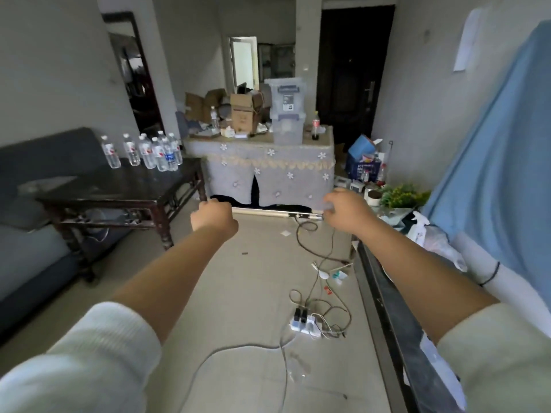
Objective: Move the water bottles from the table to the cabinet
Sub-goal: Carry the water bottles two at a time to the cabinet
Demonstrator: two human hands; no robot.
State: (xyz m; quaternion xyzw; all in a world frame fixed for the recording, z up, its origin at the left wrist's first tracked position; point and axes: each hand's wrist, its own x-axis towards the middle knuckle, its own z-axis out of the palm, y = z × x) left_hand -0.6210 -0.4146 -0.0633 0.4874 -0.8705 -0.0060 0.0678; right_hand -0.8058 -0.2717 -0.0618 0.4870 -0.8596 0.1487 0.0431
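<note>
Several clear water bottles stand upright in a cluster at the far corner of a dark wooden table on the left. Both my arms reach forward over the floor, away from the bottles. My left hand is curled into a fist, seen from the back, with nothing visible in it. My right hand is also curled; a pale blur sits at its fingertips and I cannot tell whether it is an object. A long low dark cabinet runs along the right side beneath my right forearm.
A cloth-covered table ahead carries cardboard boxes and stacked plastic bins. Cables and a power strip lie on the floor. A grey sofa sits behind the dark table. A blue cloth hangs on the right, near a potted plant.
</note>
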